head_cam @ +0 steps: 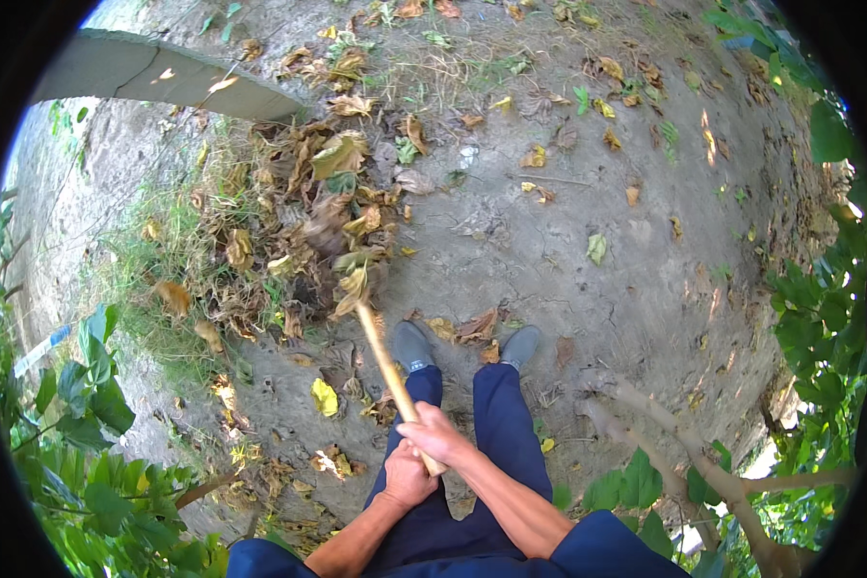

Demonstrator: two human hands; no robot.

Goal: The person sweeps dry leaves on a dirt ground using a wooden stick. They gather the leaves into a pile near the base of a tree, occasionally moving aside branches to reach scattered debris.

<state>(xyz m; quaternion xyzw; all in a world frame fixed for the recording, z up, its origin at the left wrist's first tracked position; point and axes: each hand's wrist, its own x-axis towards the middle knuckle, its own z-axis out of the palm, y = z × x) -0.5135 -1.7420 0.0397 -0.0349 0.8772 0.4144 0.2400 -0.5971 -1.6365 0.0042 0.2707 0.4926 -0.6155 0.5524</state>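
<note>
Both my hands grip a pale wooden tool handle point(384, 357) in front of my legs. My left hand point(410, 475) wraps it near its butt end, and my right hand point(436, 433) closes around it just beyond the left. The handle slants away and to the left into a heap of dry brown leaves point(300, 188). Leaves cover its far end, so I cannot tell what tool head it carries. Some leaves around that end are blurred. A curled yellowish leaf point(354, 285) lies over the handle where it enters the heap.
A concrete post or beam point(180, 79) reaches in from the upper left beside the heap. Grass point(152, 289) grows left of the leaves. Bare branches point(715, 480) and leafy foliage point(816, 311) stand at right, with more green leaves point(108, 498) at lower left. My shoes point(412, 345) rest on dirt.
</note>
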